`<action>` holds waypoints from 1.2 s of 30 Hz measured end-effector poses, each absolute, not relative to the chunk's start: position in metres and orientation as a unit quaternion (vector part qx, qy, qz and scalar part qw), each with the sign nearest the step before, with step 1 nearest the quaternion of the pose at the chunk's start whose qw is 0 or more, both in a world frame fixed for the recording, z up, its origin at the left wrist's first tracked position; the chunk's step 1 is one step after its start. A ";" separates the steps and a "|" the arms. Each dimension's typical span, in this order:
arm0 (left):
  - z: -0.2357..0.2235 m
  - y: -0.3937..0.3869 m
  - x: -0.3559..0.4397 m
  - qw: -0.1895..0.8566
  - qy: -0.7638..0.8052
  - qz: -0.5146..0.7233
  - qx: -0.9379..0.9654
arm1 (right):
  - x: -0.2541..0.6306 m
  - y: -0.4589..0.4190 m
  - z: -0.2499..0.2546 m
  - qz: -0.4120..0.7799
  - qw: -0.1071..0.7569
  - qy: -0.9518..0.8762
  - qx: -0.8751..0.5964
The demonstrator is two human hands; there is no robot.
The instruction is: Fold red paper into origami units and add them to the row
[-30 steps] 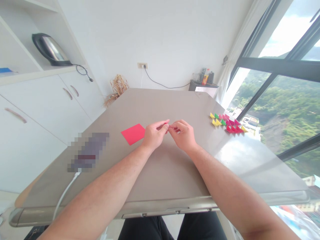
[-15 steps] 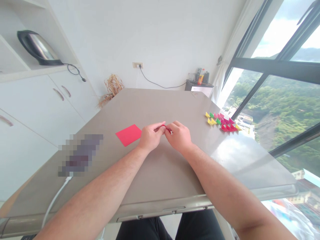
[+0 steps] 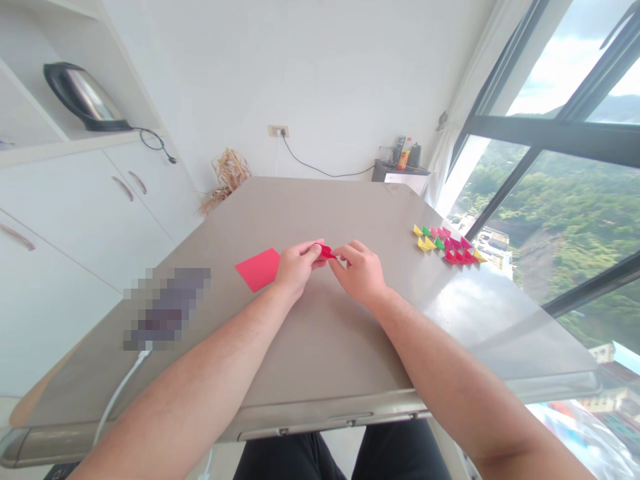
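Between my two hands, above the middle of the table, is a small folded piece of red paper (image 3: 326, 252). My left hand (image 3: 297, 267) is closed on its left part, thumb on top. At its right end, my right hand (image 3: 361, 268) pinches the tip between thumb and forefinger. The fingers cover much of the paper. A flat sheet of red paper (image 3: 256, 270) lies on the table just left of my left hand, which hides its right corner. Folded paper boats (image 3: 450, 247) in yellow, green, pink and red stand in rows at the right.
The grey-brown table (image 3: 320, 207) reaches toward the white wall. A blurred-out dark object (image 3: 170, 307) with a white cable (image 3: 117, 397) lies at the left. An electric kettle (image 3: 90, 100) stands on the shelf. A window (image 3: 550, 167) runs along the right side.
More of the folded red paper shows between my hands now, and my fingertips have moved slightly apart. The whole view shifted a little as my head turned.
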State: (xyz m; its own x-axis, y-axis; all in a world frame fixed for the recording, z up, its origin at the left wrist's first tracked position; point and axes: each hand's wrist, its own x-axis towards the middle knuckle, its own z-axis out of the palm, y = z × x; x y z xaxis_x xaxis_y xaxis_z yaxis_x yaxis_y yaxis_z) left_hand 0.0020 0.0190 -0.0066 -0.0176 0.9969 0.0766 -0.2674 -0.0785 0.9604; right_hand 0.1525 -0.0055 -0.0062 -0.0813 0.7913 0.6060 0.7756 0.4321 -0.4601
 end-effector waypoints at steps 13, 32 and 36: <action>-0.005 0.023 0.002 0.573 0.413 0.562 0.430 | 0.160 0.002 -0.011 -0.080 0.396 -0.783 -0.474; -0.015 0.028 -0.001 0.291 0.513 0.262 0.764 | 0.374 -0.016 -0.002 -0.003 0.391 -0.490 -0.779; -0.014 0.029 -0.002 0.284 0.515 0.249 0.769 | 0.383 -0.014 -0.018 -0.020 0.353 -0.495 -0.794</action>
